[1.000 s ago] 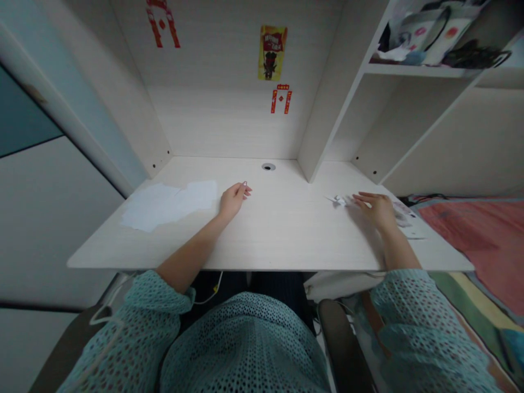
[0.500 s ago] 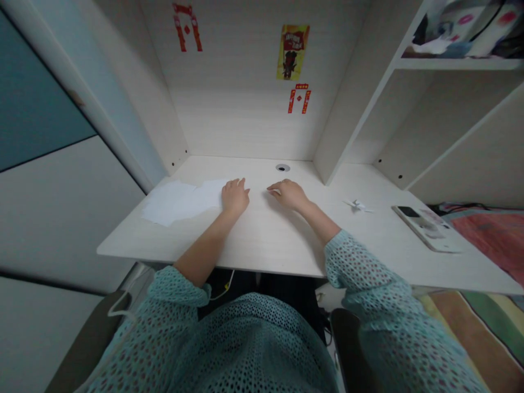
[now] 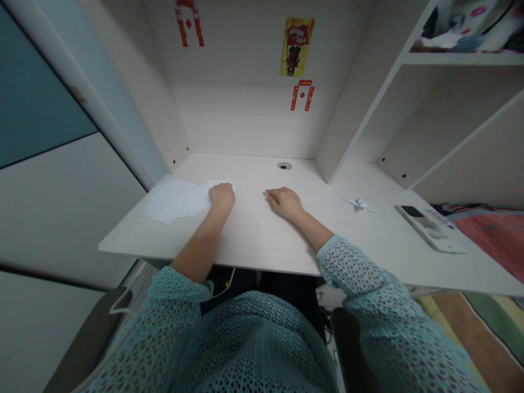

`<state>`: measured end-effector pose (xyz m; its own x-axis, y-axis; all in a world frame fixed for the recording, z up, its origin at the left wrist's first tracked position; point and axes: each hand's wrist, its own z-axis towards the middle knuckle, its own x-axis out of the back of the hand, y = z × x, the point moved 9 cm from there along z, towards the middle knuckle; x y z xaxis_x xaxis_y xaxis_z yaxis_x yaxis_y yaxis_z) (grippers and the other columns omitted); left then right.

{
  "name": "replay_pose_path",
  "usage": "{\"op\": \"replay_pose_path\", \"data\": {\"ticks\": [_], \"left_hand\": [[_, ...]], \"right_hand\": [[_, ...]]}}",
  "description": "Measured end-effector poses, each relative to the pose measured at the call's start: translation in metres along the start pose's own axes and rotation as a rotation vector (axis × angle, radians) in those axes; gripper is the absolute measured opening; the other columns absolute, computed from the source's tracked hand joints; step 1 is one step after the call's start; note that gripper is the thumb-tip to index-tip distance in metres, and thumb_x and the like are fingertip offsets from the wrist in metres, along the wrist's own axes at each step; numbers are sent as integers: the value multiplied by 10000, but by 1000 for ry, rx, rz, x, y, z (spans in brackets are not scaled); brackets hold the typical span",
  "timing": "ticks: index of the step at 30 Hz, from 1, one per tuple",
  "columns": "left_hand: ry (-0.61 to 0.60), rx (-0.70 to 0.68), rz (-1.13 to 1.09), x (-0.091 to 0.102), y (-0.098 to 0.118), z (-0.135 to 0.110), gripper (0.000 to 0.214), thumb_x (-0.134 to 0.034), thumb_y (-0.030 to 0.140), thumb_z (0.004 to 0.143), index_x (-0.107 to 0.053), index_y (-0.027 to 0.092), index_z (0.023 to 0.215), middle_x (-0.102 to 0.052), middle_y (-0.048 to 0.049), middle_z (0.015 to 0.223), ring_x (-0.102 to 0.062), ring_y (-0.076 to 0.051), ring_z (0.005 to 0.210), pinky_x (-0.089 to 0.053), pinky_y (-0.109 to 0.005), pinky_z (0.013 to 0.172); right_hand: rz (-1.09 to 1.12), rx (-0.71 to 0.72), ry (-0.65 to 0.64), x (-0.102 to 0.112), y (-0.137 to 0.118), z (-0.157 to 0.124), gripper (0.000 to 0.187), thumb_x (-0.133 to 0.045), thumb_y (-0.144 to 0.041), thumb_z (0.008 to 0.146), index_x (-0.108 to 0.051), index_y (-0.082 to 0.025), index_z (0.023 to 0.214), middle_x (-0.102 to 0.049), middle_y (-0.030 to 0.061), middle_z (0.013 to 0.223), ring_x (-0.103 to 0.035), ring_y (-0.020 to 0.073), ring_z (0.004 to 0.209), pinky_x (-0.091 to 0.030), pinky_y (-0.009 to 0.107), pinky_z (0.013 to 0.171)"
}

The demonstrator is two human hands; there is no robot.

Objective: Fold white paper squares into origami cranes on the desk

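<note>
On our desk [image 3: 254,240], paper [image 3: 176,199]! Far right of it, our phone [image 3: 432,229]; over the paper's right end, our left hand [image 3: 222,195] curls; right of it, our right hand [image 3: 285,203] bunches fingers. Any pinch, we can't tell. Scraps [image 3: 359,204]: well right.

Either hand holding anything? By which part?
Can't tell: left hand curled at right end of paper, grip hidden; right hand may pinch something too small to identify.

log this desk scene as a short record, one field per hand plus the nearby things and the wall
left hand: at right end of flat white paper; fingertips hidden
right hand: near middle of white rectangular desk; grip contents unclear
right side: small spiky white object, white rectangular phone
wall: yellow-and-red rectangular picture, red doorway-shaped decorations
</note>
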<state>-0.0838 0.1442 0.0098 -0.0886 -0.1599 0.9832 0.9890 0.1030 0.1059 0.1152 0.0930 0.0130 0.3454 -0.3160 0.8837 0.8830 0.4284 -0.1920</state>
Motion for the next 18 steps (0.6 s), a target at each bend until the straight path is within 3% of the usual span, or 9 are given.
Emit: {"op": "replay_pose_path", "data": {"ticks": [4, 8, 12, 15, 18], "left_hand": [[96, -78, -46, 15, 8, -5, 349, -584, 370, 780, -657, 142, 1033, -660, -209, 954, -602, -360, 936, -417, -405, 756], [258, -218, -323, 37, 26, -19, 464, -450, 517, 842, -562, 253, 1206, -675, -133, 986, -614, -298, 928, -401, -365, 786], [218, -429, -494, 41, 57, -37, 460, -457, 541, 835, -588, 265, 1179, -650, -105, 1111, -596, -284, 1004, -387, -344, 839], [136, -614, -566, 39, 79, -52, 409, -516, 500, 822, -604, 288, 1160, -627, -69, 1179, -581, -267, 1060, -384, -342, 891], [159, -711, -571, 39, 88, -61, 422, -576, 480, 791, -591, 307, 1176, -644, -41, 1154, -596, -235, 1051, -399, -352, 932]], "right_hand": [[44, -19, 5, 1, 2, 0, 349, -442, -337, 881, -604, -209, 1162, -701, 87, 934, -607, 238, 858, -449, 352, 747], [232, -76, 64, 12, 4, -1, 593, -508, -302, 848, -309, -228, 1401, -695, 51, 997, -614, 224, 903, -466, 353, 790], [416, -42, 48, 17, 1, -1, 762, -556, -283, 822, -126, -286, 1450, -672, 51, 1079, -633, 198, 908, -488, 348, 799], [500, -42, 57, 12, 11, 0, 718, -568, -286, 815, -206, -283, 1435, -671, 55, 1088, -649, 188, 905, -497, 346, 807], [541, -93, 118, 5, 29, 3, 385, -527, -266, 835, -560, -241, 1217, -697, 51, 1022, -656, 187, 915, -488, 345, 845]]}}
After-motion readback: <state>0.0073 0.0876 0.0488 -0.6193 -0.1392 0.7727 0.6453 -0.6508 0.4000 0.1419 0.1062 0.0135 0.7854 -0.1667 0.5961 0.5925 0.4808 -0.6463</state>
